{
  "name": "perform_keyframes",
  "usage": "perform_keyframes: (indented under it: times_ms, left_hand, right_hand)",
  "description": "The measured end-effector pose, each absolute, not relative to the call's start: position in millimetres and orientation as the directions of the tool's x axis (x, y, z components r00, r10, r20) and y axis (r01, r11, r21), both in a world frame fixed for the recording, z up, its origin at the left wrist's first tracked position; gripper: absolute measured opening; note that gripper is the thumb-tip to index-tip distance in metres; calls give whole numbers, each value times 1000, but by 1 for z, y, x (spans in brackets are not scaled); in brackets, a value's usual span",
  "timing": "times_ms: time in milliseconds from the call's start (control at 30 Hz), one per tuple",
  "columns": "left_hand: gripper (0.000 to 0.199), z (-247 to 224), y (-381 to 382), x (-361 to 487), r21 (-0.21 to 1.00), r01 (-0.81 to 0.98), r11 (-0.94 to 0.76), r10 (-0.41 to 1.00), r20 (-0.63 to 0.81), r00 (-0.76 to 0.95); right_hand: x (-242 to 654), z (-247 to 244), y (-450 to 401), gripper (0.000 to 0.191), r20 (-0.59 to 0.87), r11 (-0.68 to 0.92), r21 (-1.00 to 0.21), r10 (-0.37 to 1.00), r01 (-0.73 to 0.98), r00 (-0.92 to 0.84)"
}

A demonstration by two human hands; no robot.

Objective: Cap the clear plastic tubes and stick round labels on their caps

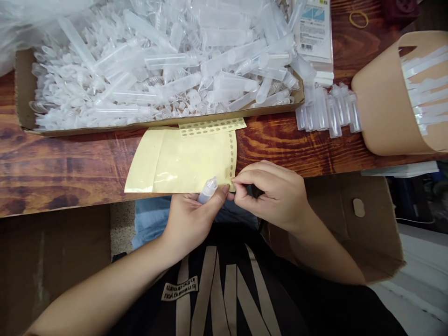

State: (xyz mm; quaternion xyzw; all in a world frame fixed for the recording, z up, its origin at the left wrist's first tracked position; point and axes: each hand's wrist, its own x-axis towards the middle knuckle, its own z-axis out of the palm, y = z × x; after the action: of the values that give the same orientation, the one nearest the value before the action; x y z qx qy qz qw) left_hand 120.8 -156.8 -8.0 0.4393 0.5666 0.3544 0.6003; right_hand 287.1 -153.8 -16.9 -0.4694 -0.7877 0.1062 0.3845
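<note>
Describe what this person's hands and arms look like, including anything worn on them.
The left hand and right hand are ungloved, with no rings or watch visible. Both forearms are bare. A black fabric sleeve shows at the right upper arm, matching the black top with broad beige stripes.

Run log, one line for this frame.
left hand: holds translucent tube | right hand: at lower right corner of yellow sheet, grip unclear | carton: heaped with more tubes
</note>
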Motion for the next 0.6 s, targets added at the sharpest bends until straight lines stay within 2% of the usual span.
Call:
perform_keyframes:
  times_ms: [133, 233, 400, 600]
  left_hand:
    - [13, -11, -156, 118, 944, 19, 331, 928, -328, 178]
    - [14, -12, -157, 118, 941, 29, 338, 924, -338, 182]
    - [14, -10, -158, 119, 933, 40, 357, 918, -359, 169]
    - [14, -8, -156, 120, 910, 47, 412, 898, -414, 147]
  right_hand:
    - [293, -17, -152, 15, 470, 520, -635, 847, 572, -248]
    - [300, -13, -152, 16, 414, 538, -664, 843, 520, -343]
    - [306, -2, -149, 14, 336, 611, -514, 789, 602, -514]
    - [300, 5, -145, 26, 300, 708, -312, 707, 634, -641]
